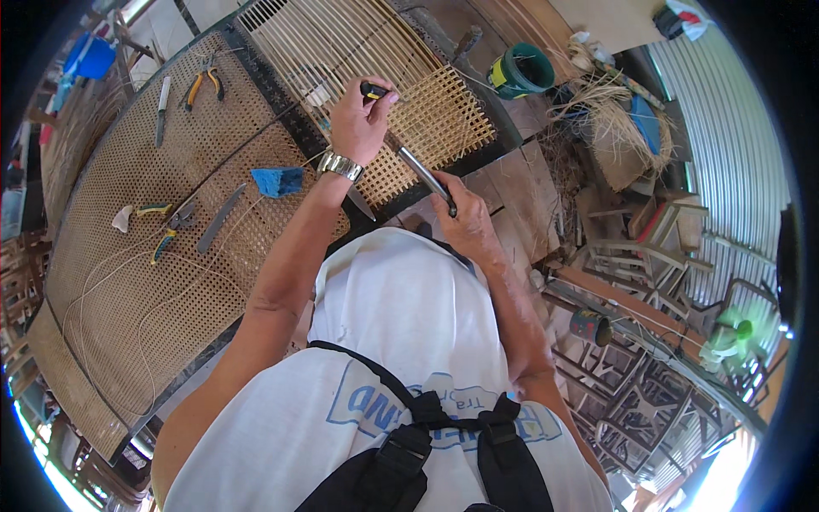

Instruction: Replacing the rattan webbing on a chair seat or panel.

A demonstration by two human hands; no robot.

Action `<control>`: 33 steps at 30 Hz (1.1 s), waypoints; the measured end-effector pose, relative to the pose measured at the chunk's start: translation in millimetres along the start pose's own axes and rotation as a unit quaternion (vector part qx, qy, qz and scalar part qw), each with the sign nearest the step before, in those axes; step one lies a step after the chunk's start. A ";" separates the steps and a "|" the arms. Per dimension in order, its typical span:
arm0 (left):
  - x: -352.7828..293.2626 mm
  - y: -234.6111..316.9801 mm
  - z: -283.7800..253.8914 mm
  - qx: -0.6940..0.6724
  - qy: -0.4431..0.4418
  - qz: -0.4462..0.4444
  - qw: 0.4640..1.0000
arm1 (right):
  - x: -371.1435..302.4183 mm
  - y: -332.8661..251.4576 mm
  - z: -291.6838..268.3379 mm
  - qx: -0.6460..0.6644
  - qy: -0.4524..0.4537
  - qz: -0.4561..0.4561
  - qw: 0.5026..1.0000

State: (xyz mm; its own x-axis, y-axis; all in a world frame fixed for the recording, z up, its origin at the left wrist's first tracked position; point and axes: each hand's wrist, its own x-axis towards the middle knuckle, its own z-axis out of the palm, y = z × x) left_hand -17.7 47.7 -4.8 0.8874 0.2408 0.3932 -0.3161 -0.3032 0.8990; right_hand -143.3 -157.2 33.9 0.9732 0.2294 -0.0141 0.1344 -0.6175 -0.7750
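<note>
My left hand [360, 124] is closed round a black-and-yellow handle [372, 90], upright above the cane weave; its lower end is hidden. In my right hand [465, 218] is the dark end of a metal-shafted tool, likely a hammer [414, 166], its far end beside my left wrist. Below them lies a dark frame with a woven cane patch [439, 115] and long unwoven cane strips [341, 38]. Left of it stretches a finished cane panel [111, 282]. On this panel lie a blue block [277, 181], orange-handled pliers [205, 83], yellow-and-teal-handled pliers [175, 226], a dark blade [222, 218] and a white-handled knife [162, 111].
A green bucket [520, 71] stands beyond the frame's right corner. Loose fibres [606, 111] are heaped farther right. Wooden chair frames [631, 410] are piled at lower right, near a green fan [738, 333]. Thin loose strands [153, 341] trail across the finished panel.
</note>
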 end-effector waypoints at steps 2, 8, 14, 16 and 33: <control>-3.2 -0.4 3.6 0.004 -0.006 -0.007 1.000 | -1.9 -0.1 2.5 0.013 0.011 0.000 1.000; -4.7 0.2 6.3 0.009 -0.018 -0.029 0.999 | -5.7 1.8 3.2 0.000 0.052 0.005 0.999; 0.0 -4.0 -0.1 0.027 -0.006 -0.057 0.998 | -11.3 -3.1 1.2 0.027 0.037 0.010 0.999; 1.0 -4.3 3.0 0.034 -0.007 -0.036 0.999 | -7.1 -4.4 3.2 0.026 0.027 0.012 0.999; 1.0 2.4 -6.2 0.019 -0.021 -0.052 0.998 | -19.5 2.2 -20.9 -0.003 -0.064 0.046 0.997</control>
State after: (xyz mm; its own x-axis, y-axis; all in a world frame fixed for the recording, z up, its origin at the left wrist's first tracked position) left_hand -19.5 52.9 -1.0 0.9283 0.2334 0.2893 -0.2095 -0.3143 0.9259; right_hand -158.2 -178.7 45.6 0.9495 0.2657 -0.1667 0.0466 -0.6450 -0.7628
